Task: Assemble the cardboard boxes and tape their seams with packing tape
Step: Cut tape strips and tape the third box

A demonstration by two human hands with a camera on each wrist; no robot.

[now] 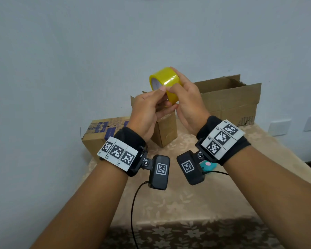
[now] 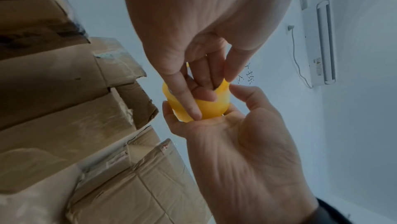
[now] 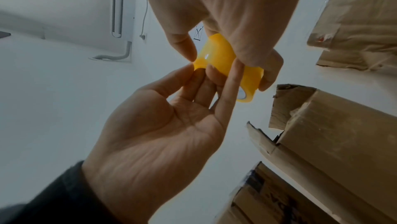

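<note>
A yellow roll of packing tape (image 1: 164,83) is held up in the air by both hands, above a small upright cardboard box (image 1: 166,130) with raised top flaps. My left hand (image 1: 160,97) grips the roll from below and the left, thumb on its outer face. My right hand (image 1: 176,81) wraps the roll's right side, with its thumb meeting the left thumb on the tape surface. In the left wrist view several fingers cover the roll (image 2: 206,110). The right wrist view shows the roll (image 3: 217,54) pinched between both hands. No loose tape end shows.
A large open box (image 1: 228,99) stands at the back right and a blue-printed box (image 1: 99,133) lies at the left. All sit on a table with a beige floral cloth (image 1: 187,203). A teal object (image 1: 207,165) lies under my right wrist. A wall stands close behind.
</note>
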